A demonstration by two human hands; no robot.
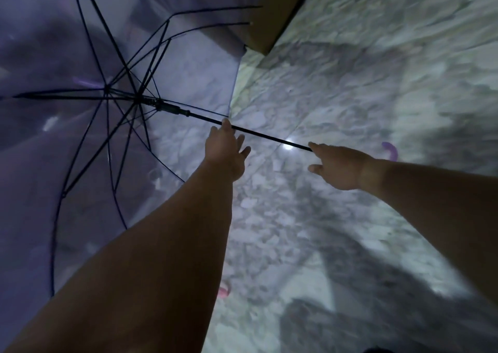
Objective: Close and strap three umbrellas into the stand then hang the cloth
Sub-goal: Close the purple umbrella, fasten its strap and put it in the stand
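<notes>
An open umbrella (80, 137) with a clear purple canopy and dark ribs lies on its side at the left. Its black shaft (264, 135) runs right across the marble floor to a curved purple handle (391, 151). My left hand (225, 150) reaches out with straight fingers, and its fingertips are at the shaft just below the runner. My right hand (339, 165) is stretched over the shaft's handle end with finger and thumb spread. It hides that stretch of shaft. Neither hand plainly grips anything.
A brown box or piece of furniture (272, 18) stands at the top centre beside the canopy edge. A small pink curved object (224, 291) peeks out beside my left forearm. Grey-white marble floor (350, 69) fills the right side, with dark shadows low down.
</notes>
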